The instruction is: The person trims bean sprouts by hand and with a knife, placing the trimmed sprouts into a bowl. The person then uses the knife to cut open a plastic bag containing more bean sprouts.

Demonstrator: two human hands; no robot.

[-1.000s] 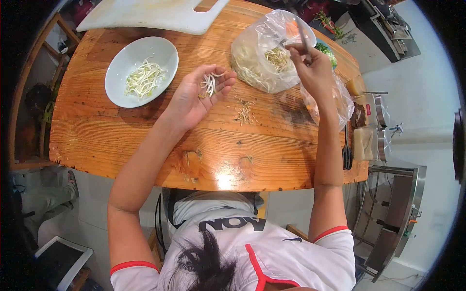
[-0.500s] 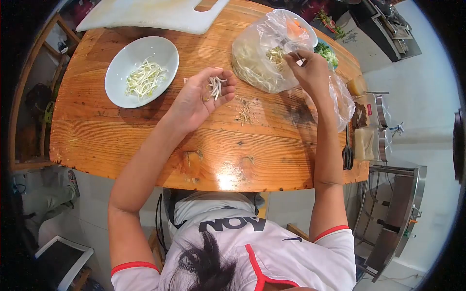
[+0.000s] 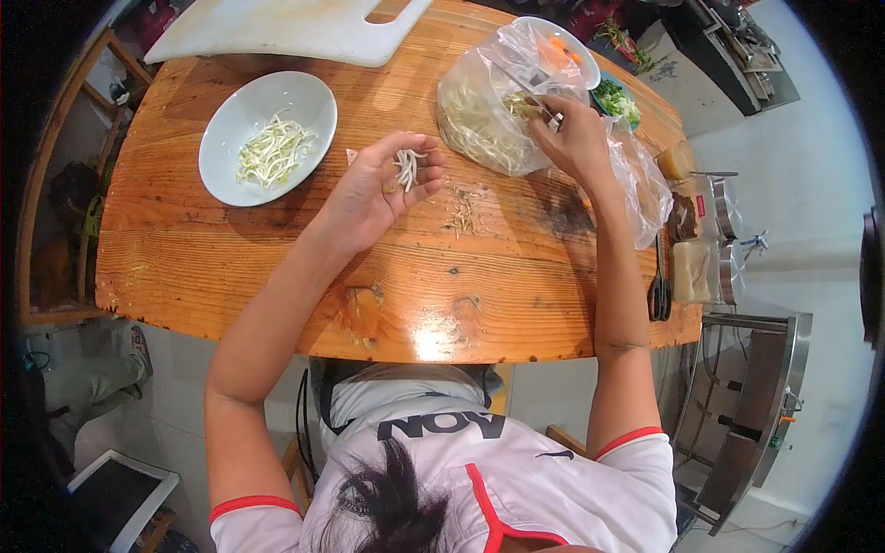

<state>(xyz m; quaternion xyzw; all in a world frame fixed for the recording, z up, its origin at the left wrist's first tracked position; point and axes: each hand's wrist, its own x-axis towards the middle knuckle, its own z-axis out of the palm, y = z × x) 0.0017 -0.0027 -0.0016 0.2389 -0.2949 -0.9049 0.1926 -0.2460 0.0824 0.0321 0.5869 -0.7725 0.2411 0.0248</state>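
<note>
Head view. The 2 bare hands are apart above a wooden table (image 3: 184,267); all places are given relative to the transparent plastic bag (image 3: 459,97), which holds pale bean sprouts (image 3: 493,143). The right hand (image 3: 579,138) is the nearer of the 2: it is at the bag's right side, beside the opening, its fingers closed around a thin tool (image 3: 516,81), apparently a knife. The tool's long axis slants from the fingers across the bag, toward its far left side. Whether the fingertips touch the plastic or the sprouts inside cannot be told. The left hand (image 3: 383,184) lies just left of the bag and apart from it, palm up, its fingers curled around a small bunch of sprouts (image 3: 407,170). The strands in this bunch lie roughly lengthwise, from the person's side toward the far side.

Surroundings: thin brown trimmings (image 3: 464,214) are scattered on the near side of the bag. A white bowl (image 3: 221,129) with more sprouts stands well to its left — beyond the left hand — and a white cutting board (image 3: 286,28) lies to its far left. Black-handled scissors (image 3: 660,293) rest to its near right.
</note>
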